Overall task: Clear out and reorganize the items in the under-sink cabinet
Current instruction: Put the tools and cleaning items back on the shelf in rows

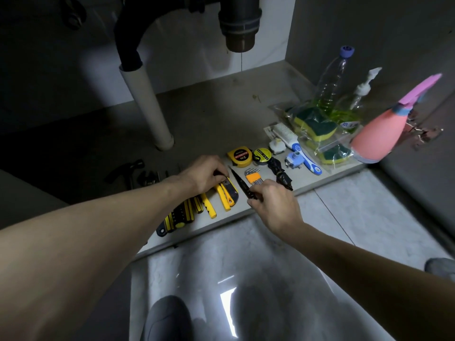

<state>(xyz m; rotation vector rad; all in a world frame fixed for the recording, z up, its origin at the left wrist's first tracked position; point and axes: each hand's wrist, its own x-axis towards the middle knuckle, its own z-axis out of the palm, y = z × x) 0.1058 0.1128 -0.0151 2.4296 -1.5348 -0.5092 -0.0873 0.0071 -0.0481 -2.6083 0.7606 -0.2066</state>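
On the cabinet floor [211, 114] tools lie in a row near the front edge. My left hand [204, 172] presses down on the top of a yellow and black utility knife [227, 194]. My right hand [273, 205] grips the handles of dark needle-nose pliers [237, 178], whose tip points away toward a yellow tape measure [240, 156]. An orange hex key set [253, 177] lies just beyond my right hand. Yellow and black screwdrivers [182, 215] lie to the left, under my left forearm.
A white drain pipe [145, 104] stands at the back left. A hammer [125, 169] lies in the dark at the left. At the right are a tape roll [262, 155], a scrub brush [296, 147], bagged sponges [315, 126], a plastic bottle [332, 80] and a pink spray bottle [384, 134].
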